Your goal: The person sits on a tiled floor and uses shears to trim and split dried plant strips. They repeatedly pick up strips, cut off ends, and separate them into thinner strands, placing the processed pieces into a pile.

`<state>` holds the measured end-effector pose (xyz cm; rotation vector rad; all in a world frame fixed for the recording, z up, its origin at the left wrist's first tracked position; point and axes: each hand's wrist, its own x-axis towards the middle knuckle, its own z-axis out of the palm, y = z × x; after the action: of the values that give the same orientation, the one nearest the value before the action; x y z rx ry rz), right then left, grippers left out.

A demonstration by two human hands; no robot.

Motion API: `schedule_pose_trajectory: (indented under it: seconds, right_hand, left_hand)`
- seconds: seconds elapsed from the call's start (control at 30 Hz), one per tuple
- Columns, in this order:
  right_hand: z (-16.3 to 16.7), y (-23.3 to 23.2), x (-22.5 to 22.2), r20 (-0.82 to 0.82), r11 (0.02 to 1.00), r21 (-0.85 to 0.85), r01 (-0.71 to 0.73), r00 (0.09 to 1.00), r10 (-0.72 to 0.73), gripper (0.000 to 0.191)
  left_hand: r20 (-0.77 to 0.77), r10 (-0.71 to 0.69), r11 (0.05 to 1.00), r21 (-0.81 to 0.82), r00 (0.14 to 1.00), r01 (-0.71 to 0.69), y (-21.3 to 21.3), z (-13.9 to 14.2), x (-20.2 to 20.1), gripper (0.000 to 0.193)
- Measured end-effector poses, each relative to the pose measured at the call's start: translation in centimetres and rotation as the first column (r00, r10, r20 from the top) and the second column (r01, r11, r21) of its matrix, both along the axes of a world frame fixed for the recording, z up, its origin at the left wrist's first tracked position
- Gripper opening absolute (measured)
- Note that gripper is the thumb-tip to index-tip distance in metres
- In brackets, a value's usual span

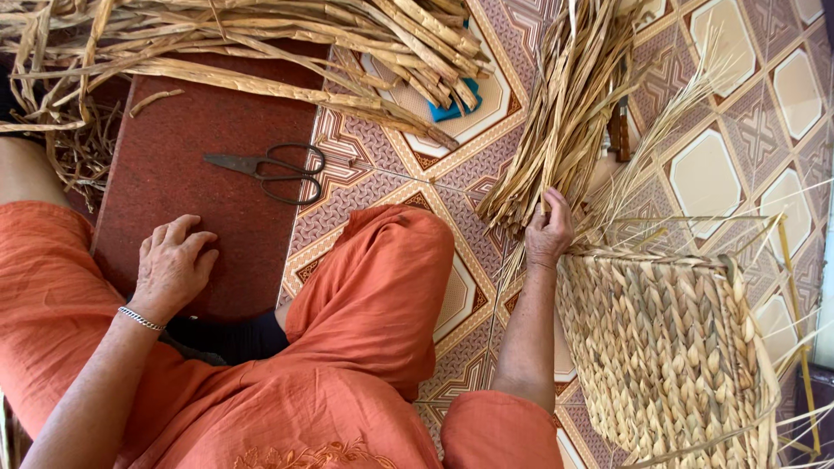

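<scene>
Head camera looks straight down; I log contents from the left edge of the frame rightward.

Upper left: a loose heap of dried straw stalks (261, 43) runs along the top edge, spilling onto a dark red mat (217, 200). Lower left: I see the left hand (172, 265) resting palm down on that mat, fingers loosely curled, gripping nothing. A thin metal bracelet (141, 319) circles its wrist. Both forearms rise from orange clothing (365, 347) that fills the bottom of the frame.

Left of centre, upper half: dark scissors (274, 169) lie flat on the mat, blades pointing left, handle loops at the mat's right edge, well apart from either hand. Just above centre, a blue object (453, 108) shows partly under the straw heap; I cannot tell what it is.

Centre right: the right hand (549, 233) is closed around the lower ends of a bundle of flat dried reeds (565, 122), which fans upward toward the top edge. The bundle lies on the patterned tile floor (712, 174).

Lower right: a woven basket piece (669, 356), braided from the same pale fibre, sits just beside the right wrist, loose strands sticking out from its upper and right edges. The two hands are well apart.
</scene>
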<state>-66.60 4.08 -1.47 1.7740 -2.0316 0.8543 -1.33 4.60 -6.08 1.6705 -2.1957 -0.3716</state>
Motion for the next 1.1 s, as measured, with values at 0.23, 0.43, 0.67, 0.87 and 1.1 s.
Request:
schedule_pose_trajectory:
  seconds: [0.23,0.43,0.67,0.87,1.1]
  right_hand:
    - [4.1,1.3,0.1,0.058,0.841,0.541,0.021,0.996,-0.063,0.059]
    - [8.8,-2.3,1.2,0.325,0.848,0.507,0.156,0.876,-0.356,0.061]
    - [5.1,-9.7,4.7,0.175,0.659,0.703,0.265,0.835,-0.522,0.102]
    - [-0.1,-10.4,4.9,0.198,0.665,0.714,0.217,0.850,-0.489,0.081]
    - [0.6,-11.0,4.6,-0.250,0.625,0.654,0.428,0.901,-0.356,0.072]
  left_hand:
    - [0.014,0.022,1.000,-0.015,1.000,-0.021,0.1,0.4,-0.6,0.025]
    - [0.043,0.025,1.000,0.015,0.999,-0.026,0.4,0.9,-0.6,0.024]
    - [0.072,0.058,0.998,0.005,0.996,-0.058,0.9,1.4,-0.9,0.021]
    - [0.058,0.083,0.997,-0.014,0.995,-0.082,0.7,1.5,-1.2,0.017]
    - [0.046,0.103,0.993,-0.058,0.994,-0.100,0.1,1.3,-1.5,0.013]
